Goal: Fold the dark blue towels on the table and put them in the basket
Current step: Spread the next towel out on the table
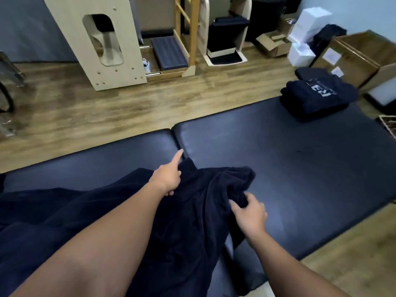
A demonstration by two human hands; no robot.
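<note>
**Sorting out a rumpled towel, with one stack already folded**

Gripping a bunched fold of a dark blue terry towel (192, 211), the fingers (235, 207) of the right hand (249, 213) curl into the cloth near its right edge. The left hand (168, 176) rests on the same towel farther back, forefinger stretched straight toward the seam between the pads, the other fingers tucked at the cloth; whether they pinch it cannot be told. The towel lies crumpled and unfolded across the near side of the black padded counter (300, 157), spilling off toward the person. Well apart, at the far right corner, a stack of folded dark blue towels with white lettering (317, 96) sits waiting. A woven wicker basket (389, 125) shows only as an edge just beyond the counter's right side. Judged from this, folding is partly done, this towel is barely begun, and the stack has yet to go into the basket.
</note>
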